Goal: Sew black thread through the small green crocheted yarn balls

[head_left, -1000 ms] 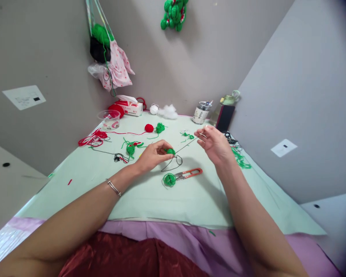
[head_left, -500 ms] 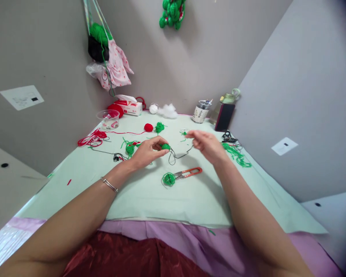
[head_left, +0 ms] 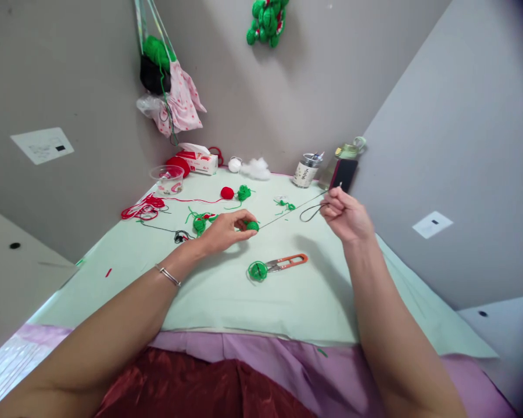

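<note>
My left hand (head_left: 227,231) pinches a small green crocheted piece (head_left: 253,226) just above the table. A dark strand of yarn (head_left: 287,213) runs taut from that piece up to my right hand (head_left: 346,213), which is closed on it at the right. A loop of the same yarn hangs beside the right fingers. A small shiny tip shows above that hand, too small to name for sure. Nearer to me lie orange-handled thread snips (head_left: 287,262), their blades touching a second round green piece (head_left: 258,271) with a dark strand across it.
Green and red crocheted bits (head_left: 199,223) lie left of my left hand, by tangled red yarn (head_left: 143,207). Behind stand a clear plastic tub (head_left: 169,180), a tissue box (head_left: 200,162), white stuffing (head_left: 257,169), a pen holder (head_left: 305,171) and a phone (head_left: 344,173) against a bottle.
My right hand has moved right and up, drawing the dark yarn from a slack loop into a straight line. My left hand still holds the green piece. The view has shifted slightly.
</note>
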The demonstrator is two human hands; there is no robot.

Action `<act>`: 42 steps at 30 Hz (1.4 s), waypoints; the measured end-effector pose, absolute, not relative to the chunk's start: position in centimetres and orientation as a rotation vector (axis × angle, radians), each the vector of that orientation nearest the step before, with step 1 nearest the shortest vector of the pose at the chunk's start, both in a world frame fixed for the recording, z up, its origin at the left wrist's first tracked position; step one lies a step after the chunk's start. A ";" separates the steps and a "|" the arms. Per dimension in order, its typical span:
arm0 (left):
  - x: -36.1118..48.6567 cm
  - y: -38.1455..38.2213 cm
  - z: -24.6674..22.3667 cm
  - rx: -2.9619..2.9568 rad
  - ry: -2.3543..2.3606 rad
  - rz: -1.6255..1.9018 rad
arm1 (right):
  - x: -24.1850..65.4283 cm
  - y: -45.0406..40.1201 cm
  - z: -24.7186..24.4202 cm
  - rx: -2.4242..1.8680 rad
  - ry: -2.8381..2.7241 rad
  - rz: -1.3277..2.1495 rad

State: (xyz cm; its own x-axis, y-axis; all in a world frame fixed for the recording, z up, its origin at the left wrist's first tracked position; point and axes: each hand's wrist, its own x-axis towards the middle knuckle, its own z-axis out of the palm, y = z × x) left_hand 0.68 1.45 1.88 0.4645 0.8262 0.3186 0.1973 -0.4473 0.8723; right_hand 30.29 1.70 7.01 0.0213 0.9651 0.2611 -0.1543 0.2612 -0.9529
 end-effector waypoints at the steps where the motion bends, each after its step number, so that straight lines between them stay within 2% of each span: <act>1: 0.8 1.4 1.9 1.900 0.847 0.980 | 30.8 1.8 7.1 -0.898 -1.184 1.060; 4: 0.9 1.3 1.8 1.829 0.821 0.969 | 30.9 1.9 6.7 -1.059 -1.240 0.980; 8: 1.0 1.5 1.6 1.709 0.772 0.992 | 27.9 1.4 5.5 -1.340 -1.443 0.645; 16: 0.6 1.9 2.0 1.678 0.716 1.050 | 22.7 -0.9 4.2 -1.079 -1.681 1.409; 20: 0.8 1.8 1.9 1.664 0.733 1.078 | 22.8 -1.1 4.3 -0.977 -1.722 1.529; 27: 1.7 1.1 1.7 1.633 0.742 1.117 | 22.0 -1.0 4.2 -0.888 -1.412 1.624; 31: 1.8 1.1 1.6 1.568 0.738 1.089 | 22.4 -1.0 4.9 -0.942 -1.544 1.540; 37: 1.5 1.2 1.7 1.362 0.727 1.030 | 24.5 -0.6 5.7 -1.263 -1.625 0.902; 42: 1.3 1.3 2.0 1.204 0.626 1.072 | 23.6 -1.4 5.8 -1.103 -1.649 1.136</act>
